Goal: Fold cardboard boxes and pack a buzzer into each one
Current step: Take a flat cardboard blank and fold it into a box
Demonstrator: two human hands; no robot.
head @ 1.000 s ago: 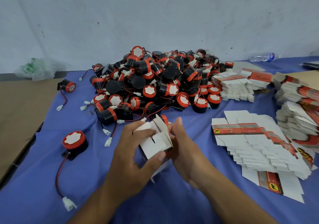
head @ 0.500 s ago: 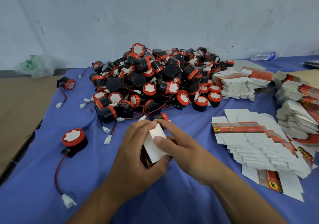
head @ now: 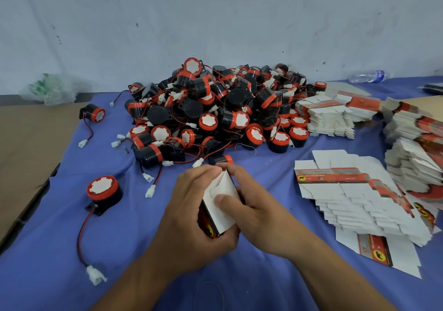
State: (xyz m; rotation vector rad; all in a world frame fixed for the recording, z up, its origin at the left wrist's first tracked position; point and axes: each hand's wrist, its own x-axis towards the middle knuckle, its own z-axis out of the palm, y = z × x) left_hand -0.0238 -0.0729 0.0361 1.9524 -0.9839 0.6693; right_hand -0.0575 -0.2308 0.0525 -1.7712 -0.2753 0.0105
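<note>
we see a blue cloth (head: pixel 60 214) spread over the desk (head: pixel 28 143), whose brown top shows at the left. by the scuffed white wall (head: pixel 215 23) a clear plastic bottle (head: pixel 366 76) lies on its side at the far right, and a crumpled plastic bag (head: pixel 50 90) sits at the far left.

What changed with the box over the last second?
The box end flaps, splayed open a second ago, are now folded down flat. The right hand moved over that end and its thumb presses the white face; the left hand kept gripping the body. The buzzer pile, the loose buzzer at left and the flat box stacks stayed put.
</note>
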